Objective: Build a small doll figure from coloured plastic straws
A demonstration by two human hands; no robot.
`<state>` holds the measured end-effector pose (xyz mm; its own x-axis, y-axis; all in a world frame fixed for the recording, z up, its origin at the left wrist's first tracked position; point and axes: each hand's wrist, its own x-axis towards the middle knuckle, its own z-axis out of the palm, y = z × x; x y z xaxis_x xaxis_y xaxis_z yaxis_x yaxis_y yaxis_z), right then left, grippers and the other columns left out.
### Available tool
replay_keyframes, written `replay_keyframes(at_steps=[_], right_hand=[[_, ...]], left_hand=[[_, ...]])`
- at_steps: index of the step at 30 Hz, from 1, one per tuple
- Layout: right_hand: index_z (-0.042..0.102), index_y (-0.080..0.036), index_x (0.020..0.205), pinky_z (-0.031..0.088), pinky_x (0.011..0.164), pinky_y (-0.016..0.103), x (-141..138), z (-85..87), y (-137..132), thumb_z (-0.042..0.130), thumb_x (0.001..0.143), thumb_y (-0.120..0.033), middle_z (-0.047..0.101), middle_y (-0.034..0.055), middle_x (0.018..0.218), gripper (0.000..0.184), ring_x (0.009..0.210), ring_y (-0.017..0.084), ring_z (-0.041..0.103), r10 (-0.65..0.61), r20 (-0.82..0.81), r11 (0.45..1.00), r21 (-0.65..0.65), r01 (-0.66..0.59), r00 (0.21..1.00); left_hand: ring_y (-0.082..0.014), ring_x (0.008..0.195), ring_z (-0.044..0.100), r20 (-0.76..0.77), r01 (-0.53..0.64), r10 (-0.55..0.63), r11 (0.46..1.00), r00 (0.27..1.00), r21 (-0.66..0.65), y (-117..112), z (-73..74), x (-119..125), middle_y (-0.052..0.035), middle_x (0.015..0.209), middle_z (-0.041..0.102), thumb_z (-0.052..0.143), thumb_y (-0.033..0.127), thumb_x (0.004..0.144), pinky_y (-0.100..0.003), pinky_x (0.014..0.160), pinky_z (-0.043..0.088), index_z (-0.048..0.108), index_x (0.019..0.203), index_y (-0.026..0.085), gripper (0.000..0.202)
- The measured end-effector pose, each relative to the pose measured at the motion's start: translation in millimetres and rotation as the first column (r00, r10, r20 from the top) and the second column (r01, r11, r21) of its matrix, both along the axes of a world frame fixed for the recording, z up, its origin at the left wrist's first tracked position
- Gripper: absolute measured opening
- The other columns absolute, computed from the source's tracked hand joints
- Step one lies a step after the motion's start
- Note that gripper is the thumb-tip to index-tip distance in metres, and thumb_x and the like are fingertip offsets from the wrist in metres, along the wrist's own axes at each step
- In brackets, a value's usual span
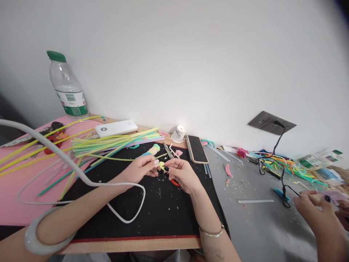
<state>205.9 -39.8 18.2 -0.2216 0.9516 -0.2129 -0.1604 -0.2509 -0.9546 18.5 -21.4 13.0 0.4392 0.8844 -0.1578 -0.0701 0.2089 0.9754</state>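
Pale yellow, a small plastic straw piece (pixel 161 165) sits pinched between the fingertips of the left hand (pixel 140 168) and the right hand (pixel 181 174), both narrowed onto it above the black mat (pixel 163 214). Just beyond the fingers lie small scissors (pixel 167 150); a straw bundle (pixel 114 142) spreads beyond the left fingers.

bare forearms, white bangle (pixel 40 238), thin metal bracelet (pixel 212 233), dark nail polish

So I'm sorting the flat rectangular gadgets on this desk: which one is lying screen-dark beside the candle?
The phone, black-faced with a tan edge, just right of the lit candle. The other, a white power bank, lies further left by the straws.
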Motion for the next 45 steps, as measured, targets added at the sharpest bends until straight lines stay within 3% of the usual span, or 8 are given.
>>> replay_keyframes(at_steps=[9, 20, 23, 28, 33, 37, 40, 45], right_hand=[[0.07, -0.015, 0.081, 0.039, 0.047, 0.017, 1, -3.3, 1, 0.08, 0.06, -0.026, 0.067, 0.0013, 0.071, 0.025, 0.053, 0.007, 0.054, -0.01, 0.031, 0.997, 0.08, 0.008, 0.999], [0.071, -0.016, 0.082, 0.038, 0.055, 0.023, 1, -1.9, 0, 0.069, 0.07, -0.026, 0.064, -0.0001, 0.068, 0.015, 0.056, 0.009, 0.05, -0.068, 0.315, 0.96, 0.28, -0.024, 0.947], [0.071, -0.016, 0.081, 0.038, 0.054, 0.022, 1, -0.7, -1, 0.069, 0.07, -0.027, 0.064, -0.0003, 0.068, 0.016, 0.056, 0.009, 0.05, -0.059, 0.309, 0.966, 0.258, -0.024, 0.949], [0.07, -0.015, 0.079, 0.034, 0.05, 0.021, 0, 1.9, -2, 0.068, 0.069, -0.026, 0.061, -0.0012, 0.065, 0.015, 0.054, 0.008, 0.047, -0.026, 0.313, 0.975, 0.218, -0.045, 0.949], [0.07, -0.014, 0.077, 0.032, 0.049, 0.02, 0, 2.6, -2, 0.067, 0.07, -0.025, 0.061, -0.0006, 0.064, 0.014, 0.054, 0.008, 0.047, 0.029, 0.348, 0.975, 0.198, -0.103, 0.937], [0.072, -0.013, 0.076, 0.034, 0.049, 0.021, 1, 0.7, -2, 0.065, 0.07, -0.022, 0.063, 0.0003, 0.065, 0.013, 0.054, 0.008, 0.047, 0.049, 0.405, 0.97, 0.197, -0.14, 0.913], [0.072, -0.013, 0.075, 0.035, 0.05, 0.021, 2, -1.0, -2, 0.064, 0.067, -0.018, 0.062, -0.0006, 0.061, 0.012, 0.053, 0.009, 0.049, 0.072, 0.411, 0.972, 0.174, -0.156, 0.909], [0.068, -0.014, 0.066, 0.031, 0.045, 0.019, 4, 3.1, -3, 0.068, 0.064, -0.018, 0.06, -0.0022, 0.057, 0.005, 0.047, 0.006, 0.045, 0.019, 0.404, 0.988, 0.134, -0.08, 0.915]], left_hand=[[-0.0166, 0.064, 0.06, -0.103, 0.121, -0.099, 0.966, 0.99, 0.227, -1, -6.5, 2, -0.0041, 0.069, 0.062, 0.052, 0.047, 0.085, -0.029, 0.064, 0.049, 0.06, 0.073, 0.017, 0.033], [-0.0151, 0.06, 0.056, -0.135, 0.154, -0.121, 0.952, 0.983, 0.263, -2, -7.6, 0, -0.0014, 0.066, 0.059, 0.047, 0.045, 0.088, -0.026, 0.062, 0.046, 0.055, 0.071, 0.019, 0.031], [-0.0161, 0.062, 0.056, -0.217, 0.173, -0.096, 0.913, 0.971, 0.369, -1, -5.9, -3, -0.0015, 0.068, 0.06, 0.048, 0.042, 0.088, -0.027, 0.064, 0.045, 0.059, 0.072, 0.02, 0.029], [-0.0176, 0.071, 0.056, -0.435, 0.274, 0.009, 0.765, 0.9, 0.583, 2, -1.5, -7, -0.0016, 0.075, 0.06, 0.045, 0.036, 0.09, -0.027, 0.07, 0.041, 0.063, 0.077, 0.021, 0.026], [-0.0193, 0.087, 0.057, -0.483, 0.277, 0.108, 0.702, 0.869, 0.656, 3, -2.0, -11, -0.0044, 0.1, 0.06, 0.048, 0.032, 0.089, -0.028, 0.079, 0.042, 0.062, 0.099, 0.023, 0.02], [-0.0188, 0.098, 0.056, -0.493, 0.355, 0.057, 0.623, 0.868, 0.697, 3, -1.2, -12, -0.0053, 0.111, 0.059, 0.044, 0.028, 0.091, -0.028, 0.09, 0.041, 0.063, 0.098, 0.023, 0.021], [-0.0192, 0.097, 0.057, -0.483, 0.377, 0.008, 0.614, 0.876, 0.694, 3, -0.3, -10, -0.0051, 0.109, 0.06, 0.046, 0.026, 0.09, -0.029, 0.091, 0.04, 0.064, 0.09, 0.023, 0.019], [-0.0188, 0.097, 0.057, -0.489, 0.385, -0.031, 0.659, 0.872, 0.646, 1, -1.1, -9, -0.0059, 0.116, 0.056, 0.043, 0.027, 0.091, -0.026, 0.089, 0.04, 0.063, 0.085, 0.023, 0.021]])
